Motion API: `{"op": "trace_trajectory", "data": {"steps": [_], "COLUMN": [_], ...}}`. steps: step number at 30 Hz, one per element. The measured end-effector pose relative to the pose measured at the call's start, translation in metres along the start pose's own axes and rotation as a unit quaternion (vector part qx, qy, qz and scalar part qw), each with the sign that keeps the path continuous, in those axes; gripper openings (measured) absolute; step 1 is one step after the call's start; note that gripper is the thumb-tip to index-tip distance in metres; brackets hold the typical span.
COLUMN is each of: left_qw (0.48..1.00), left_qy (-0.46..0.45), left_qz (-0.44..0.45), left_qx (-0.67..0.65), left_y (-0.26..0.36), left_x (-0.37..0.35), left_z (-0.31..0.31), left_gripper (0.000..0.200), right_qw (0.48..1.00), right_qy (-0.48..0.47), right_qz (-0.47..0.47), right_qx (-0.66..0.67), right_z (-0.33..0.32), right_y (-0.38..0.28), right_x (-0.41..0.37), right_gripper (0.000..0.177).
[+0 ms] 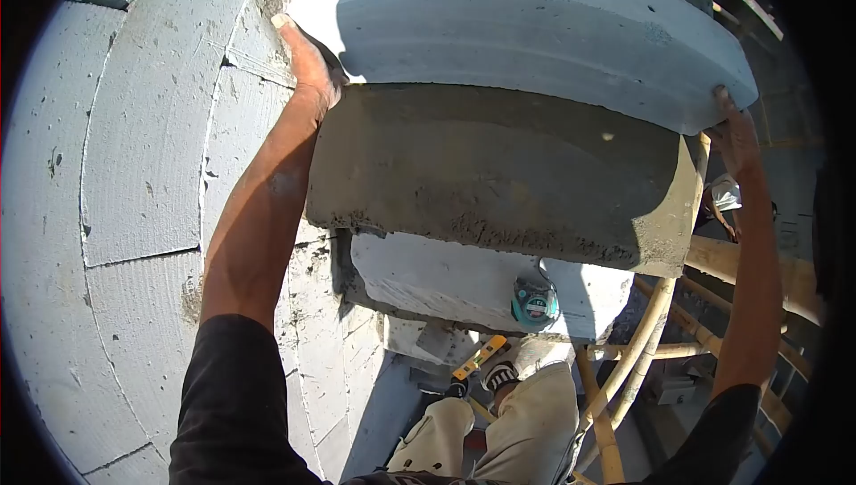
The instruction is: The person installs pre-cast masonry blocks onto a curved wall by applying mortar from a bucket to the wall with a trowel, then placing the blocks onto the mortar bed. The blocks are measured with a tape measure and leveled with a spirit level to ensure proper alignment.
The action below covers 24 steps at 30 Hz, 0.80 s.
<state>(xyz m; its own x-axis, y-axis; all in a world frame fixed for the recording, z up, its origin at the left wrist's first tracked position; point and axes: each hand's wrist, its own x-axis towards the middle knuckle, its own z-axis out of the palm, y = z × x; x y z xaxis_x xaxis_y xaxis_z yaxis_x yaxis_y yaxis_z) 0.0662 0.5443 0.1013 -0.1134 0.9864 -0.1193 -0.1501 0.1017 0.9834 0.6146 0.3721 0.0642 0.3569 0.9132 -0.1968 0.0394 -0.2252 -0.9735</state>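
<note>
A long white aerated concrete block (535,48) lies across the upper view, its ends between my two hands. My left hand (312,64) presses against its left end, thumb pointing up and the other fingers mostly hidden. At the right end, my right hand (736,133) grips the lower corner, with the fingertips on the block's face. Below the block's near edge spreads a grey mortar-coated step (499,173), rough and crumbly along its front. Another white block (428,275) forms the step beneath, and a teal and black tape measure (535,305) rests on it.
A white block wall (143,146) rises along the left. Bamboo scaffold poles (637,351) cross below and to the right. A yellow spirit level (480,356) is near my feet. Another person (724,195) is partly visible far below at right, behind my right arm.
</note>
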Motion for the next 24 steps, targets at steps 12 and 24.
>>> {"op": "trace_trajectory", "data": {"steps": [12,24], "left_qw": [0.997,0.999], "left_qy": [0.059,-0.010], "left_qz": [-0.049,-0.042], "left_qx": [0.011,0.019], "left_y": [-0.004,-0.004], "left_x": [0.015,-0.001], "left_z": [-0.008,0.003], "left_gripper": [0.106,0.090], "right_qw": [0.996,0.939], "right_qy": [0.079,0.286], "right_qz": [0.011,-0.164], "right_qx": [-0.038,-0.101], "right_z": [0.006,0.085], "right_y": [0.003,-0.026], "right_x": [-0.009,-0.114], "right_gripper": [0.107,0.077]}}
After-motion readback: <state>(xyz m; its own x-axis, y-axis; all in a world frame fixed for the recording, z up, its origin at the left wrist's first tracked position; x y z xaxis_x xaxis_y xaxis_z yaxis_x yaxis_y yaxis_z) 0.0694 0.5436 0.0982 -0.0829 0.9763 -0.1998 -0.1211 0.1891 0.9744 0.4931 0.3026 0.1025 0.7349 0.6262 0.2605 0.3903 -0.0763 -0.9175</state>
